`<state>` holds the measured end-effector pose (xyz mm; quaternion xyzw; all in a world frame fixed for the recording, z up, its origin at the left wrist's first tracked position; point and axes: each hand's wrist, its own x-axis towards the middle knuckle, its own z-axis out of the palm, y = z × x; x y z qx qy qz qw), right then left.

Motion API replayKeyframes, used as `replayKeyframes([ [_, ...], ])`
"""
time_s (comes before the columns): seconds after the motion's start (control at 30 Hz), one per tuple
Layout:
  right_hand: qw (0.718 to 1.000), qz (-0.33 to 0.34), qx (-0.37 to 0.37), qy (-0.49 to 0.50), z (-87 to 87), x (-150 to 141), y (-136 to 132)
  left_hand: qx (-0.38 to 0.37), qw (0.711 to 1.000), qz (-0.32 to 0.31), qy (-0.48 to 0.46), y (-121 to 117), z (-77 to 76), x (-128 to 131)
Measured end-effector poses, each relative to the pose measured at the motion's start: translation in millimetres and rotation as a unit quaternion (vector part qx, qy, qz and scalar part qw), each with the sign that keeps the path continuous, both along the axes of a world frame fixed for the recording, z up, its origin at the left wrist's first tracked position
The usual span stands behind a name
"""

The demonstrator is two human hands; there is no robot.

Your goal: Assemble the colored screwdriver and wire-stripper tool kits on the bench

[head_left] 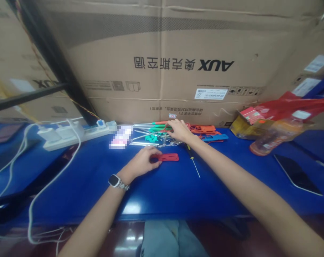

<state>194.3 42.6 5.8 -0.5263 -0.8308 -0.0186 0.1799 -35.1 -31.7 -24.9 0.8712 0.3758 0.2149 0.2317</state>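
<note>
Plastic piece (170, 157), red and slotted, is gripped at one end by the left hand (143, 162) around the middle of the blue table (162, 192). The right hand (179, 130) reaches, fingers bent, into a tangled coloured pile (208, 129) near the far edge; whether it grips anything I cannot tell. The step seems to be picking from that pile, and the next move probably calls for a careful pinch. A screwdriver (196, 167) points toward the near edge; a large carton (162, 39) stands behind.

Bottle (279, 135) near dark flat device (298, 175); cardboard box (164, 80) behind.
</note>
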Motion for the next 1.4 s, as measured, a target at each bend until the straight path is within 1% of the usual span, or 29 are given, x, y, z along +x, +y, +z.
replayKeyframes([
  [0.1, 0.999, -0.039, 0.015, 0.000, -5.5, 4.9, 1.9, -0.012, 1.000, 0.002, -0.015, -0.9, -2.5, 0.1],
  [0.2, 0.998, -0.056, 0.023, 0.023, -10.2, 12.7, -7.6, 0.005, 1.000, 0.013, -0.011, -2.8, -2.1, -0.7],
  [0.3, 0.995, -0.061, 0.057, 0.047, -11.7, 15.1, -23.4, 0.074, 0.995, 0.063, -0.007, 6.0, 3.7, -4.3],
  [0.33, 0.994, -0.063, 0.071, 0.050, -11.9, 13.0, -28.6, 0.108, 0.990, 0.088, -0.002, 12.6, 6.9, -5.8],
  [0.4, 0.992, -0.071, 0.084, 0.054, -12.3, 3.7, -37.1, 0.167, 0.976, 0.136, 0.037, 30.3, 14.4, -7.6],
  [0.47, 0.993, -0.089, 0.055, 0.046, -13.4, -11.0, -41.3, 0.181, 0.959, 0.176, 0.128, 50.1, 21.5, -6.6],
  [0.5, 0.994, -0.101, 0.033, 0.036, -14.1, -19.2, -41.5, 0.173, 0.950, 0.181, 0.185, 59.2, 24.1, -4.9],
  [0.53, 0.993, -0.118, 0.015, 0.025, -14.8, -27.2, -40.6, 0.168, 0.948, 0.178, 0.204, 67.4, 25.8, -2.4],
  [0.63, 0.985, -0.169, -0.021, -0.012, -14.8, -46.0, -33.5, 0.165, 0.944, 0.168, 0.232, 84.6, 25.9, 6.4],
  [0.7, 0.982, -0.186, -0.035, -0.022, -12.0, -51.8, -28.2, 0.166, 0.943, 0.161, 0.241, 91.5, 24.1, 10.3],
  [0.77, 0.979, -0.195, -0.050, -0.011, -7.2, -52.8, -24.9, 0.166, 0.942, 0.156, 0.244, 96.3, 23.6, 10.9],
  [0.87, 0.978, -0.198, -0.063, 0.027, 0.5, -47.4, -25.1, 0.164, 0.944, 0.151, 0.243, 99.9, 26.7, 6.3],
  [1.03, 0.977, -0.177, -0.029, 0.118, 4.7, -27.6, -35.1, 0.172, 0.947, 0.145, 0.229, 92.3, 37.6, -6.9],
  [1.13, 0.972, -0.154, -0.029, 0.174, 0.5, -15.5, -41.2, 0.157, 0.957, 0.153, 0.189, 84.1, 45.0, -11.8],
  [1.23, 0.960, -0.135, -0.041, 0.241, -7.7, -7.9, -43.0, 0.133, 0.972, 0.154, 0.118, 80.5, 51.8, -11.4],
  [1.33, 0.946, -0.114, -0.041, 0.299, -15.4, -4.2, -42.8, 0.138, 0.980, 0.130, 0.052, 80.5, 58.1, -8.3],
  [1.4, 0.938, -0.096, -0.034, 0.332, -17.4, -2.3, -45.1, 0.146, 0.983, 0.108, 0.029, 78.2, 62.4, -7.5],
])
